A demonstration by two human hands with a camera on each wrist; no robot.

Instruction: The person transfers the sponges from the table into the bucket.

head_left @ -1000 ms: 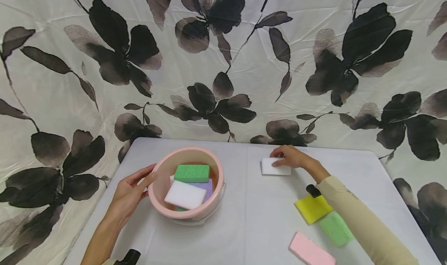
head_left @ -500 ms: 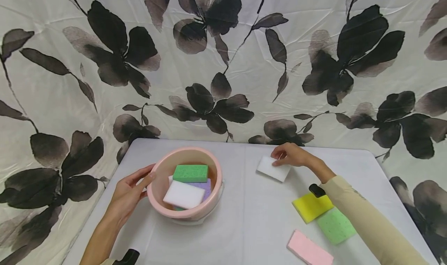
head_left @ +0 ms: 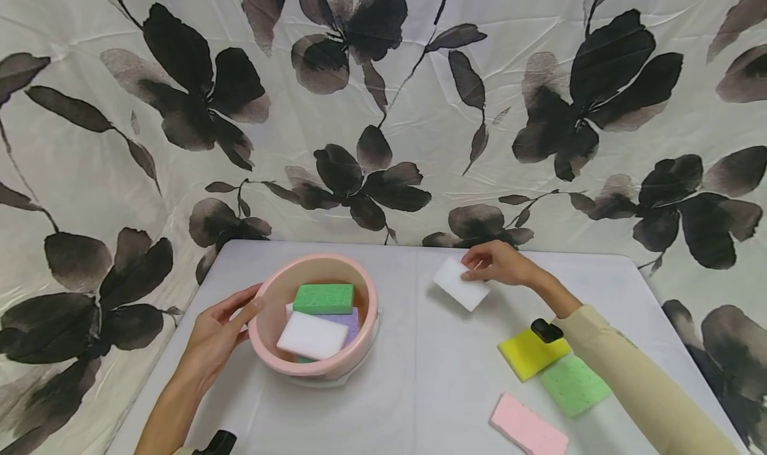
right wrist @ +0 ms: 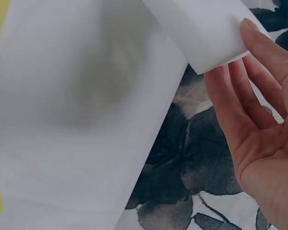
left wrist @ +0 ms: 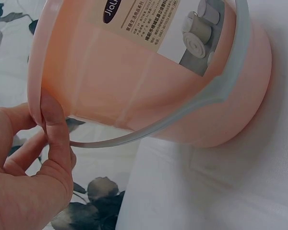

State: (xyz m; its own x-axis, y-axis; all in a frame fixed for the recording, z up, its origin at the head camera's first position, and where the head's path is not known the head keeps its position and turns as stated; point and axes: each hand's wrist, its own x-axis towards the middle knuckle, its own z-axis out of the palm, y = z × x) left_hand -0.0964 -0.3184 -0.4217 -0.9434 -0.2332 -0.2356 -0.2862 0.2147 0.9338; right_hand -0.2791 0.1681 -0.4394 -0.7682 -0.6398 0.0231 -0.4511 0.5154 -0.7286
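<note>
My left hand (head_left: 217,335) pinches the rim of a pink bucket (head_left: 267,348) between thumb and fingers; the left wrist view shows the bucket's pale handle (left wrist: 182,108) and printed label (left wrist: 139,19). Inside the bucket lie a green sponge (head_left: 323,298), a white sponge (head_left: 313,336) and a purple sponge (head_left: 349,321), with others partly hidden under them. Toward the back of the table, my right hand (head_left: 500,263) holds another white sponge (head_left: 458,287) by its right corner, thumb on the near face. That sponge is tilted, its shadow falling on the cloth below.
On the right of the white table (head_left: 389,408) lie a yellow sponge (head_left: 530,355), a light green sponge (head_left: 575,385) overlapping it in view, and a pink sponge (head_left: 530,423) nearer the front. A floral cloth (head_left: 371,108) hangs behind the table's back edge.
The white sponge in my right hand has turned, tilted up and shifted slightly left and off its earlier flat pose. My left hand still holds the bucket rim. The head view has shifted slightly.
</note>
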